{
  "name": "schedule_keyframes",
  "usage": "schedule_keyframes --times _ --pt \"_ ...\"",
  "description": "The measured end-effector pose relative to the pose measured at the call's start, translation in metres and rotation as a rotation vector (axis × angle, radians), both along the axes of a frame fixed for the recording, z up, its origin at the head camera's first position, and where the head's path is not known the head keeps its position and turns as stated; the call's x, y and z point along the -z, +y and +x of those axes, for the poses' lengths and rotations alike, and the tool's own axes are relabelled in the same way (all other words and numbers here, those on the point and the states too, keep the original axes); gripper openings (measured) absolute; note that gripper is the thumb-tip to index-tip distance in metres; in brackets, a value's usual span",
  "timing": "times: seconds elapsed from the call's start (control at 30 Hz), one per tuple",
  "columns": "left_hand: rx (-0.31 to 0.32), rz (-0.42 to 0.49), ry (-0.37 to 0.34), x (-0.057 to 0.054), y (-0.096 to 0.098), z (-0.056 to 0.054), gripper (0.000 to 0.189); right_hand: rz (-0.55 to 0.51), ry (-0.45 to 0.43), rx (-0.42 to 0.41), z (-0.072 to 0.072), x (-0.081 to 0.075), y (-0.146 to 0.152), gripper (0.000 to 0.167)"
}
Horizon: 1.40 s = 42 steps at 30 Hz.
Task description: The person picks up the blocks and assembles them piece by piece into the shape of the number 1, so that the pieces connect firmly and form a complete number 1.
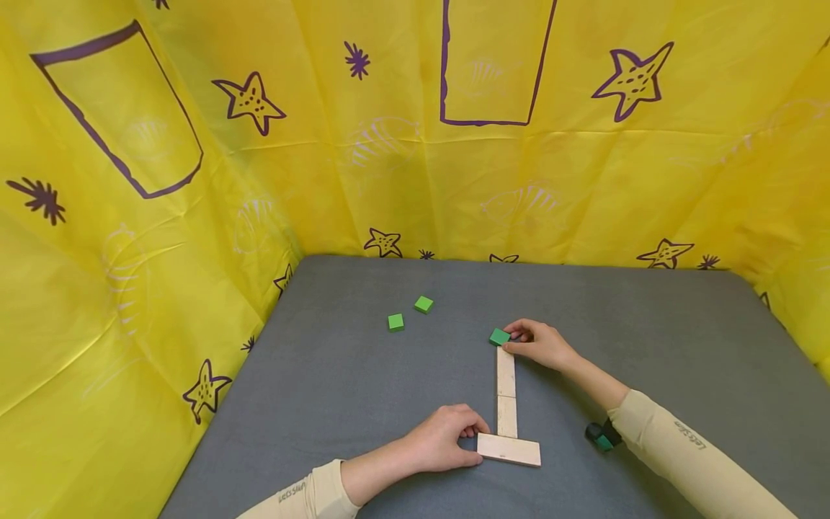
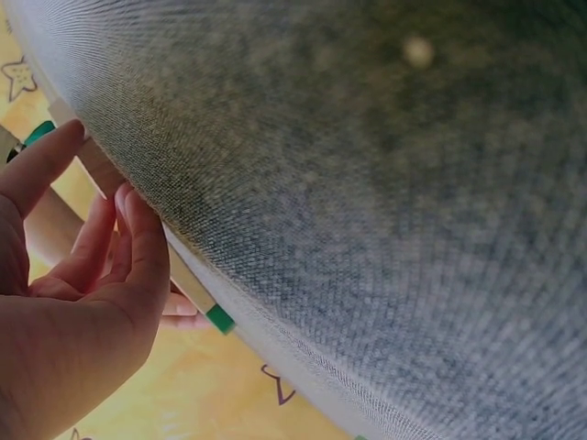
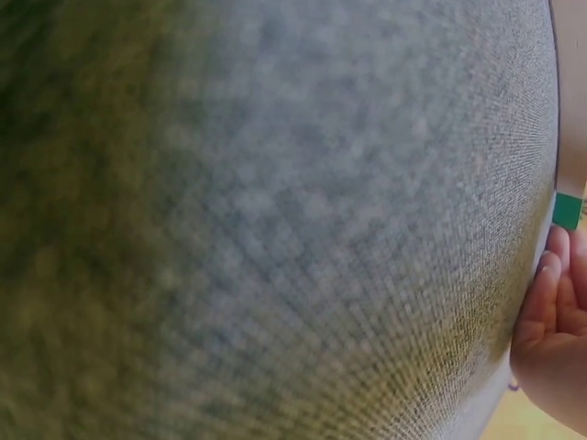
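On the grey cloth, one plain wooden block (image 1: 509,450) lies crosswise. Two more, the nearer (image 1: 507,417) and the farther (image 1: 506,371), run end to end away from it, forming an upside-down T. My left hand (image 1: 441,440) grips the crosswise block's left end, thumb on the near side and fingers on the far side. At the far end of the row, my right hand (image 1: 541,346) pinches a dark green square block (image 1: 499,336) from its right side. The right wrist view catches that green block (image 3: 566,211) only at its edge, beside the fingertips.
Two light green square blocks, one nearer (image 1: 395,322) and one farther (image 1: 424,304), lie left of the row. A yellow curtain (image 1: 402,180) with starfish drawings surrounds the grey table (image 1: 337,367) at the back and sides. A dark strapped device (image 1: 603,437) hangs under the right wrist.
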<state>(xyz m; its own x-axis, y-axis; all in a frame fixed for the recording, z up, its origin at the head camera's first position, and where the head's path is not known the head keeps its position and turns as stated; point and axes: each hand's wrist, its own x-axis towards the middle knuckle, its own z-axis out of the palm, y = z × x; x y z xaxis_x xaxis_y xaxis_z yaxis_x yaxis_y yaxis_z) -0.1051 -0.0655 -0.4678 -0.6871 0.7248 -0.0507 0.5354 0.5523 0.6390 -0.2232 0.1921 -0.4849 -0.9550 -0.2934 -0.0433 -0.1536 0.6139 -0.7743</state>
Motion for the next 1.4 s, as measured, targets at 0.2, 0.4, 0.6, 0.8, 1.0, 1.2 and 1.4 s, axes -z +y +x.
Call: schedule_keyframes --times 0.2,0.4,0.6,0.8,1.0,1.2,1.4 --pt "0.004 -0.008 0.001 -0.001 0.000 0.000 0.029 0.006 -0.007 0.006 -0.001 0.001 0.000 0.036" --pt "0.009 -0.013 0.000 -0.002 0.000 -0.001 0.030 0.008 0.001 0.003 -0.001 0.001 0.000 0.036" --pt "0.009 -0.012 -0.020 -0.004 -0.002 -0.001 0.029 0.012 -0.002 0.004 -0.001 0.001 0.000 0.036" --pt "0.012 -0.006 -0.018 -0.005 -0.004 -0.004 0.029 0.005 -0.002 0.006 -0.001 0.002 0.000 0.036" --pt "0.008 0.018 -0.017 -0.009 -0.007 -0.008 0.030 -0.002 -0.001 0.006 -0.002 0.002 0.000 0.035" --pt "-0.020 0.046 -0.055 -0.015 -0.009 -0.018 0.030 -0.004 -0.002 0.006 -0.001 0.002 0.000 0.035" --pt "-0.072 0.105 -0.047 -0.018 -0.014 -0.030 0.032 -0.001 -0.001 0.009 -0.001 0.002 0.000 0.035"
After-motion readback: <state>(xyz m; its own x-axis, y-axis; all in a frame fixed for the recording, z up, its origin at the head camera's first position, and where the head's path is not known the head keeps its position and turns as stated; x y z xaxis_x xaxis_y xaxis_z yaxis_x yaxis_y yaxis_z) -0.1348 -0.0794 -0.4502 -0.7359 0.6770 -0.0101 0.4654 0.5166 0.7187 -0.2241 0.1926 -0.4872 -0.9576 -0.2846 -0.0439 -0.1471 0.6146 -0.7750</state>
